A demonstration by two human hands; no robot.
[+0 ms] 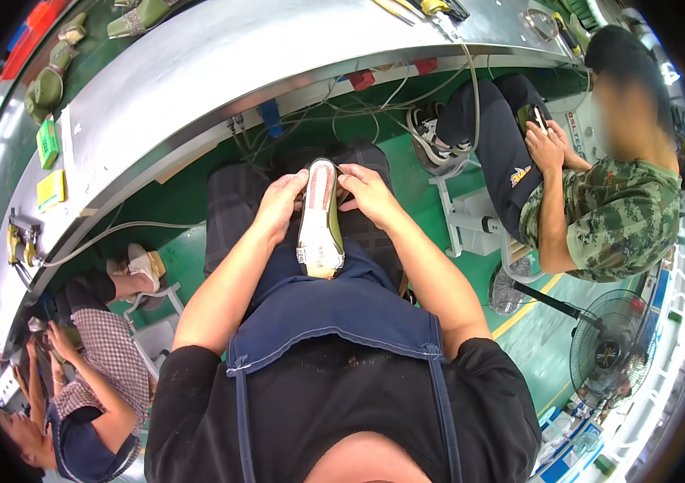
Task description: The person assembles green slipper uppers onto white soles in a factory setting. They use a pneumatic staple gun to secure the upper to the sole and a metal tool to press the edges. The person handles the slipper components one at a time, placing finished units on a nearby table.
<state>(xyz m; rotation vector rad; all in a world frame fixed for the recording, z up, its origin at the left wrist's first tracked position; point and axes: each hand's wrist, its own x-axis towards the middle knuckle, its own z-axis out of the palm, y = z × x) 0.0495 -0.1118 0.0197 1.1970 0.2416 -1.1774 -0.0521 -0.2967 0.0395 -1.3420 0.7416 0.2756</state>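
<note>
An unfinished shoe (320, 221) lies bottom side up over my lap, its narrow end pointing away from me. Its underside is white, with a long strip outlined in red, and dark green material shows along its right side. At the near end there is a crumpled pale patch and a yellowish piece. My left hand (281, 201) grips the left edge close to the far end, fingers curled. Opposite it, my right hand (368, 196) holds the right edge, thumb and fingers closed around the green side. Some fingertips are hidden behind the shoe.
A curved metal workbench (197, 88) stands ahead, with hand tools (439, 8) and green shoe parts (46, 88). A pale hose (471, 88) hangs from it. One person (616, 185) sits at right, another (93, 386) at left. A fan (609, 350) stands at lower right.
</note>
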